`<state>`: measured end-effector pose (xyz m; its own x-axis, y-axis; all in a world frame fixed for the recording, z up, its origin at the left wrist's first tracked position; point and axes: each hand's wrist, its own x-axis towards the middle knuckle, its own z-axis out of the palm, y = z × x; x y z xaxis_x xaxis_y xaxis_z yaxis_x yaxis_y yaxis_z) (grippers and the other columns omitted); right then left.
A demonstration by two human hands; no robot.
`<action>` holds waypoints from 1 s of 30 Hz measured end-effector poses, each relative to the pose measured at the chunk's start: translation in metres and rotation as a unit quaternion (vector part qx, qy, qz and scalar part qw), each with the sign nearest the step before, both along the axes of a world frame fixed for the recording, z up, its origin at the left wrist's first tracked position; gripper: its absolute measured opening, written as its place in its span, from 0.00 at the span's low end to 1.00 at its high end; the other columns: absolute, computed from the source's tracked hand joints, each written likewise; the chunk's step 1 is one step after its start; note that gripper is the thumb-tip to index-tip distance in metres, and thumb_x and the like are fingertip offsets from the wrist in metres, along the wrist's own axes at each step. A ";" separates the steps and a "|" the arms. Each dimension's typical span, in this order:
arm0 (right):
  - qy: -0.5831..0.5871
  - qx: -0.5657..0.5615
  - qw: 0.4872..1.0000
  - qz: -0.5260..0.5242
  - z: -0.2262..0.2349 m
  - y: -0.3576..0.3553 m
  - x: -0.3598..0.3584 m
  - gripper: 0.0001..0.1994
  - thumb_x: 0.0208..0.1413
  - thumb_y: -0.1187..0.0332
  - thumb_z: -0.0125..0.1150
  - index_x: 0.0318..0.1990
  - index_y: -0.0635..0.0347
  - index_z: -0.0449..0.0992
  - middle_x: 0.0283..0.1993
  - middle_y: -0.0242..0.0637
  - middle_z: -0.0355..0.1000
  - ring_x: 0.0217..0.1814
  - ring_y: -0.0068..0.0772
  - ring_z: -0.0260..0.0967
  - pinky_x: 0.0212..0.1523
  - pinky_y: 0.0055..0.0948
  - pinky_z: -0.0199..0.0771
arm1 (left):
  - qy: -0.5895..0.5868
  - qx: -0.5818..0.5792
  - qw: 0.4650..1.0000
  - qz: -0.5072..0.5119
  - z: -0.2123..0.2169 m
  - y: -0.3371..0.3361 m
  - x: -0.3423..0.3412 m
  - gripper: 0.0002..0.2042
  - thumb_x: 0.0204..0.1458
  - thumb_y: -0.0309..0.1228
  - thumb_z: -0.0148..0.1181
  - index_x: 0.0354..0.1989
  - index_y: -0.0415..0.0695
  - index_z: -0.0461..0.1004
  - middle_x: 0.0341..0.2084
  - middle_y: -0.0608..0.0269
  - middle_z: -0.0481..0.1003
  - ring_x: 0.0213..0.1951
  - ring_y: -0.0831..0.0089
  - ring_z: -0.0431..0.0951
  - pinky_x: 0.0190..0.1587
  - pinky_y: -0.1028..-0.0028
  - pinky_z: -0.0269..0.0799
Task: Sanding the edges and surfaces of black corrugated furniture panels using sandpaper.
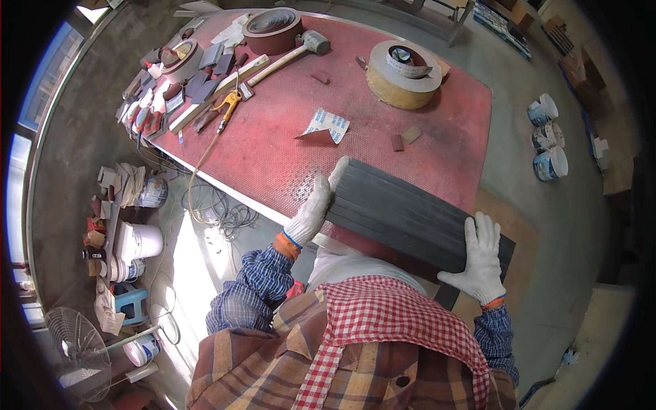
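A row of long dark grey strips, lying side by side or forming one grooved panel, is in front of my body at the near edge of the red table. My left hand, in a white knitted glove, grips its left end. My right hand, gloved the same way, lies flat on the right end with fingers stretched and thumb apart. The undersides are hidden. Beyond the strips, a piece of sandpaper with a printed white back lies partly curled on the table, near two small brown abrasive pieces.
The red textured table carries a mallet, a yellow air blow gun with a hose, large rolls and piled sanding blocks. Buckets stand on the floor at right; a fan is at lower left.
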<state>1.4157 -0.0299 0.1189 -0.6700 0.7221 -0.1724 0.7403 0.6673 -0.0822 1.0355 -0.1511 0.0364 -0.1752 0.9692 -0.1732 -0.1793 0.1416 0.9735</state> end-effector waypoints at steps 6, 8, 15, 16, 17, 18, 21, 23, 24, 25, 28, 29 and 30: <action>-0.001 0.004 1.000 -0.004 -0.001 0.000 0.000 0.68 0.33 0.46 0.91 0.80 0.69 0.57 0.84 0.60 0.50 0.89 0.66 0.42 0.89 0.65 0.33 | 0.056 -0.092 0.994 0.004 -0.002 -0.001 -0.006 0.37 0.81 0.55 0.22 0.88 0.43 0.43 0.87 0.52 0.49 0.85 0.57 0.50 0.84 0.64 0.43; 0.004 0.006 1.000 -0.005 -0.001 0.000 0.000 0.68 0.32 0.46 0.91 0.80 0.69 0.57 0.84 0.60 0.51 0.89 0.66 0.42 0.89 0.65 0.33 | 0.091 -0.040 0.995 -0.003 -0.005 -0.002 -0.005 0.37 0.81 0.56 0.22 0.88 0.44 0.43 0.86 0.53 0.50 0.84 0.58 0.52 0.84 0.65 0.44; 0.018 0.017 1.000 0.000 -0.003 -0.001 0.001 0.68 0.32 0.47 0.92 0.80 0.68 0.57 0.83 0.59 0.52 0.89 0.66 0.44 0.89 0.66 0.35 | -0.049 -0.013 0.999 -0.005 -0.019 0.002 -0.006 0.44 0.77 0.65 0.21 0.88 0.42 0.43 0.86 0.51 0.51 0.84 0.57 0.52 0.85 0.64 0.42; 0.020 0.024 1.000 0.003 -0.004 -0.001 0.002 0.67 0.32 0.47 0.91 0.80 0.68 0.57 0.83 0.59 0.52 0.88 0.66 0.44 0.88 0.67 0.35 | -0.086 0.012 0.996 -0.009 -0.023 0.003 -0.008 0.46 0.76 0.67 0.21 0.88 0.42 0.44 0.86 0.51 0.50 0.84 0.58 0.51 0.85 0.64 0.41; 0.025 0.023 0.999 0.003 -0.004 -0.001 0.002 0.67 0.32 0.47 0.91 0.79 0.68 0.58 0.83 0.59 0.52 0.88 0.66 0.44 0.88 0.67 0.35 | -0.123 0.037 0.992 -0.013 -0.027 0.005 -0.010 0.47 0.75 0.69 0.21 0.88 0.41 0.44 0.86 0.51 0.50 0.85 0.58 0.50 0.85 0.64 0.41; 0.026 0.026 0.999 0.007 -0.004 -0.002 0.003 0.67 0.32 0.47 0.91 0.79 0.68 0.57 0.83 0.59 0.52 0.88 0.66 0.44 0.88 0.67 0.35 | -0.159 0.063 0.985 -0.017 -0.031 0.006 -0.012 0.49 0.74 0.71 0.21 0.88 0.41 0.44 0.86 0.51 0.49 0.85 0.58 0.49 0.85 0.63 0.40; 0.035 0.022 0.999 0.007 -0.004 -0.001 0.004 0.67 0.33 0.47 0.91 0.80 0.68 0.57 0.83 0.59 0.52 0.88 0.66 0.45 0.88 0.66 0.36 | -0.148 0.063 0.984 0.076 -0.037 0.009 -0.016 0.52 0.71 0.74 0.21 0.87 0.39 0.44 0.86 0.49 0.48 0.86 0.57 0.46 0.86 0.63 0.38; 0.038 0.020 0.999 0.008 -0.004 0.000 0.004 0.67 0.33 0.47 0.91 0.80 0.68 0.57 0.83 0.60 0.52 0.88 0.66 0.45 0.89 0.66 0.36 | -0.101 0.051 0.992 0.058 -0.036 0.011 -0.014 0.62 0.59 0.86 0.27 0.88 0.46 0.43 0.86 0.47 0.47 0.85 0.50 0.49 0.84 0.56 0.47; 0.039 0.023 0.999 0.010 -0.004 0.000 0.005 0.67 0.34 0.46 0.91 0.80 0.68 0.57 0.83 0.60 0.52 0.88 0.66 0.45 0.89 0.66 0.36 | -0.097 0.027 0.994 0.047 -0.034 0.011 -0.010 0.62 0.58 0.87 0.27 0.89 0.47 0.43 0.86 0.47 0.47 0.85 0.50 0.49 0.84 0.56 0.48; 0.040 0.027 0.999 0.014 -0.004 0.000 0.005 0.67 0.34 0.46 0.90 0.80 0.68 0.57 0.83 0.60 0.52 0.88 0.66 0.45 0.89 0.66 0.36 | -0.087 0.005 0.996 0.030 -0.033 0.012 -0.006 0.62 0.57 0.87 0.28 0.89 0.48 0.43 0.86 0.47 0.48 0.85 0.49 0.50 0.84 0.56 0.48; 0.034 0.026 0.999 0.016 -0.004 0.000 0.006 0.66 0.35 0.46 0.90 0.80 0.68 0.57 0.83 0.61 0.52 0.88 0.66 0.45 0.89 0.66 0.36 | -0.097 0.003 0.995 0.028 -0.026 0.007 0.001 0.55 0.64 0.81 0.25 0.89 0.51 0.45 0.84 0.49 0.54 0.81 0.53 0.58 0.81 0.62 0.54; 0.041 0.029 0.999 0.018 -0.004 0.000 0.006 0.66 0.35 0.46 0.90 0.80 0.68 0.57 0.83 0.61 0.52 0.88 0.66 0.45 0.89 0.66 0.36 | -0.111 0.003 0.993 0.034 -0.025 0.006 0.002 0.52 0.68 0.79 0.24 0.89 0.51 0.45 0.83 0.50 0.57 0.80 0.55 0.61 0.80 0.65 0.55; 0.029 0.023 0.999 0.014 -0.005 0.000 0.006 0.66 0.36 0.46 0.89 0.80 0.68 0.57 0.83 0.61 0.52 0.88 0.66 0.45 0.89 0.66 0.36 | -0.100 -0.004 0.995 0.026 -0.024 0.005 0.001 0.54 0.65 0.81 0.26 0.89 0.52 0.45 0.84 0.50 0.55 0.81 0.53 0.59 0.81 0.62 0.55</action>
<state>1.4216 -0.0297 0.1139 -0.6977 0.7094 -0.1000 0.7164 0.6913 -0.0943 1.0369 -0.1459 0.0121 -0.1858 0.9584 -0.2166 -0.3760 0.1344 0.9168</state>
